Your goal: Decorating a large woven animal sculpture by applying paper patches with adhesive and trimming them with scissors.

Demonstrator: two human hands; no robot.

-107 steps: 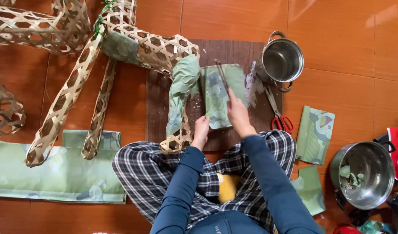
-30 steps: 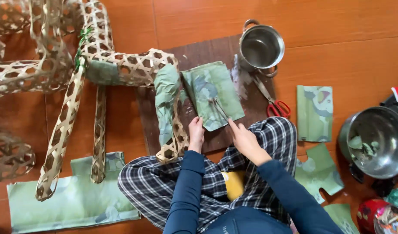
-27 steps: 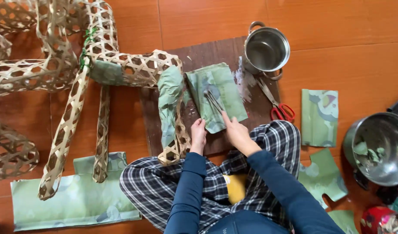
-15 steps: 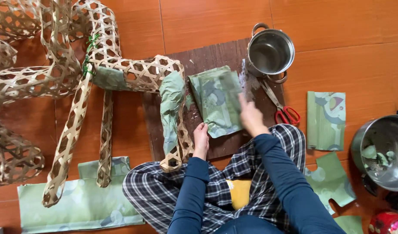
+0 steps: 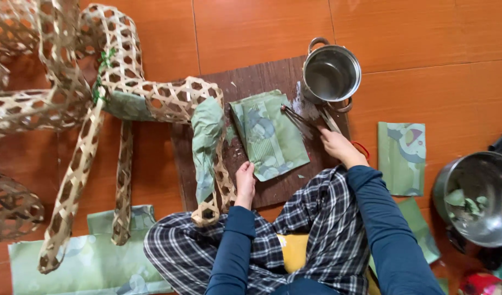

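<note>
The person is sitting on the floor, left hand (image 5: pixel 244 183) lying flat at the near corner of the green paper (image 5: pixel 269 134) on the brown board (image 5: pixel 251 82). The right hand (image 5: pixel 337 146) is closing around scissors (image 5: pixel 330 121) beside the steel pot (image 5: pixel 332 74). Only part of the woven frame (image 5: pixel 152 98) is carrying paper; most strips are standing bare.

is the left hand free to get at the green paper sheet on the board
Probably yes: the left hand rests on the brown board right at the green paper sheet's lower corner, holding nothing, with nothing between them.

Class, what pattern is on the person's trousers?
A dark-and-white plaid check on the trousers, seen in the head view.
</note>
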